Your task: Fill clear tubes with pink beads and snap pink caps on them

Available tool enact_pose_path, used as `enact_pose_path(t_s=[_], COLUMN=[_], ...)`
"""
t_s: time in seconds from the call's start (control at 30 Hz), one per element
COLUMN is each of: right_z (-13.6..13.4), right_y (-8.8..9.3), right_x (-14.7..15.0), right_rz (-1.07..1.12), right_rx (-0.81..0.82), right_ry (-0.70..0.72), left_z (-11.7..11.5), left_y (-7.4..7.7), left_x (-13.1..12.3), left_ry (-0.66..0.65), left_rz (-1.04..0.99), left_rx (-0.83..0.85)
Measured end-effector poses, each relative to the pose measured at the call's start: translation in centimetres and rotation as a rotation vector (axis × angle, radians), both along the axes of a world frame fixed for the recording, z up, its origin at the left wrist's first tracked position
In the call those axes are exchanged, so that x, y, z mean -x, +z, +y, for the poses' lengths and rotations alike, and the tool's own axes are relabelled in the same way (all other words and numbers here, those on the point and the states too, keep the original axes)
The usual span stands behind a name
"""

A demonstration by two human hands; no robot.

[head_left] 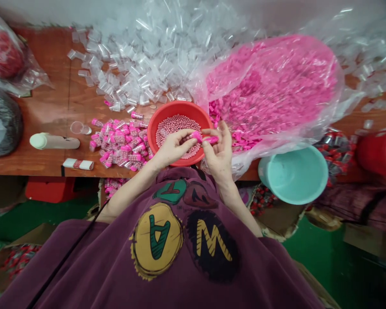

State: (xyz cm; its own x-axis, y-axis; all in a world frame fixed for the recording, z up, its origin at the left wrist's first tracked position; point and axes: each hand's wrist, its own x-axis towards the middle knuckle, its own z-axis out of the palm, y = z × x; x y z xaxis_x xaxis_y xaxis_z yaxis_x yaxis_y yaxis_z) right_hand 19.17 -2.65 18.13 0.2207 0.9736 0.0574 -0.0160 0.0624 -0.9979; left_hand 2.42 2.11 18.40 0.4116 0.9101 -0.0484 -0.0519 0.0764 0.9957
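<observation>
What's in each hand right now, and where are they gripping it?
The left hand pinches a small pink piece at its fingertips. The right hand holds a second pink piece in its fingertips. Which end is gripped is too small to tell.

The person is wearing a plum sweatshirt (96,257) displaying a yellow disc (156,241) with a green A and a black disc (211,246) with a yellow W.
</observation>
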Motion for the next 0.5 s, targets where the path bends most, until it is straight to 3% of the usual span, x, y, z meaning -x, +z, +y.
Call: enact_pose_path(t_s=[0.17,0.23,0.33,0.5], right_z=[0.8,1.1,1.1,1.1], right_y=[-1.1,-1.2,0.1,2.5], right_x=[-0.1,0.0,-0.3,-1.5], right_rz=[0.25,0.231,-0.061,-0.645], right_rx=[0.125,0.114,-0.02,-0.237], right_ry=[-0.115,-0.172,-0.129,0.179], left_z=[0.2,0.3,0.1,-0.7], left_y=[0.7,1.0,1.1,0.6], left_x=[0.0,0.0,-0.2,-1.0], left_ry=[0.023,0.025,-0.004,0.074], left_rz=[-0.006,-0.019,-0.059,-0.158], left_rx=[-0.037,-0.015,0.052,0.212])
